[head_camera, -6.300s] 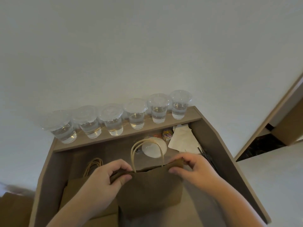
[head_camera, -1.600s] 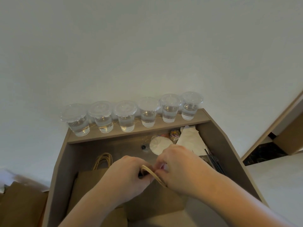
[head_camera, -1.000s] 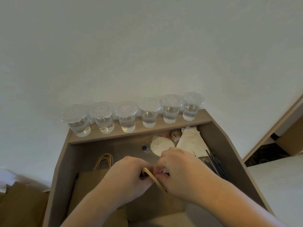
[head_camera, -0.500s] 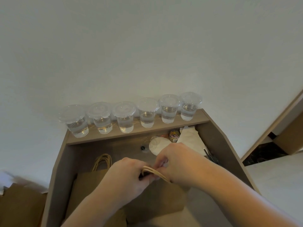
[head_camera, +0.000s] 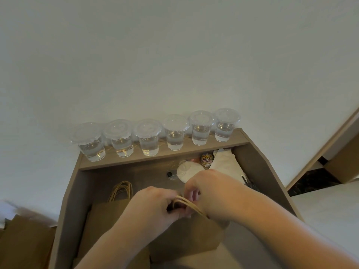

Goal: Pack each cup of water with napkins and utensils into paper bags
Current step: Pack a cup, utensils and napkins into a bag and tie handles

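As left hand (head_camera: 153, 209), right hand (head_camera: 212, 191) pinch bag (head_camera: 184, 239) top, handle (head_camera: 192, 206) between fingers (head_camera: 194, 195).

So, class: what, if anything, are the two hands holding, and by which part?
The left hand and right hand both hold the brown paper bag at its top edge, fingers curled at the opening beside its twisted paper handle.

No text, label or number can be read — anywhere.
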